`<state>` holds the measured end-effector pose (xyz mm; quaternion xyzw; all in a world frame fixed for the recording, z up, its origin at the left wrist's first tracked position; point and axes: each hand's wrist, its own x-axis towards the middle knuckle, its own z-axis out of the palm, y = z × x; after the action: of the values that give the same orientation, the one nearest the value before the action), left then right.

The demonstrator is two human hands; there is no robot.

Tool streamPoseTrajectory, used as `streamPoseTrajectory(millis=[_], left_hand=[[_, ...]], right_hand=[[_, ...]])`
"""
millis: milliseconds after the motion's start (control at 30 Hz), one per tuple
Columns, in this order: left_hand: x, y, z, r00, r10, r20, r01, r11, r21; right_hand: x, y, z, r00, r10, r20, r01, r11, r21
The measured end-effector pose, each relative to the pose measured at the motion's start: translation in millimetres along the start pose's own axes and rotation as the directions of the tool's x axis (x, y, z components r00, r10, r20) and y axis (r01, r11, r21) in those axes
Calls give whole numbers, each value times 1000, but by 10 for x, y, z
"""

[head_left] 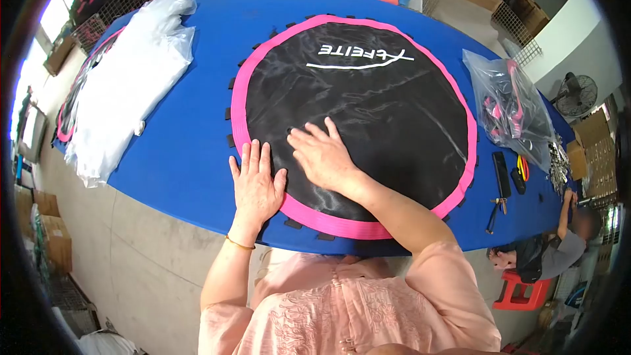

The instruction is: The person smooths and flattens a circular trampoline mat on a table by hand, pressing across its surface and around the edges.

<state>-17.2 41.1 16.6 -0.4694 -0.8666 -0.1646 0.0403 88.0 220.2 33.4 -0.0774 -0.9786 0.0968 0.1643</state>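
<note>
A round black trampoline mat [394, 138] with a pink border and small dark tabs round its edge lies flat before me. White lettering runs across its far part, upside down from my side. My left hand [256, 184] rests on the pink border at the near left, fingers stretched out and together. On the black fabric just right of it lies my right hand [323, 156], palm down with the fingers spread; it is slightly blurred. Neither hand holds anything. A small dark spot shows on the mat by the right fingertips.
The blue table [177, 177] carries translucent plastic sheeting [141, 85] at left and a clear bag [509, 108] with pink parts at right. Near the bag lie a black phone-like object [502, 174] and metal pieces [559, 169]. Another person [559, 250] sits on a red stool [521, 291].
</note>
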Motion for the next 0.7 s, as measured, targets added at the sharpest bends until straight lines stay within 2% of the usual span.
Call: streamPoseTrajectory(millis=[67, 200, 267, 400, 600, 667, 700], left_hand=[[5, 11, -22, 1000, -4, 4, 4, 1000, 4], [5, 26, -26, 1000, -17, -1, 17, 1000, -22], [4, 42, -43, 1000, -10, -2, 10, 1000, -14], [9, 29, -33, 1000, -2, 6, 2, 1000, 0], [16, 37, -38, 1000, -7, 24, 7, 1000, 4], [19, 43, -60, 1000, -1, 13, 1, 1000, -8], [19, 43, -70, 1000, 0, 20, 0, 1000, -7]], right_hand=[[-44, -56, -2, 998, -51, 35, 51, 999, 2], [50, 41, -55, 998, -33, 61, 34, 999, -19], [144, 148, 31, 1000, -9, -8, 8, 995, -97], [387, 265, 219, 994, 61, -86, -72, 990, -123], [477, 148, 247, 999, -3, -34, -1, 992, -125], [494, 246, 125, 999, 42, 9, -39, 980, -193], [490, 350, 87, 996, 84, -30, -89, 971, -224]])
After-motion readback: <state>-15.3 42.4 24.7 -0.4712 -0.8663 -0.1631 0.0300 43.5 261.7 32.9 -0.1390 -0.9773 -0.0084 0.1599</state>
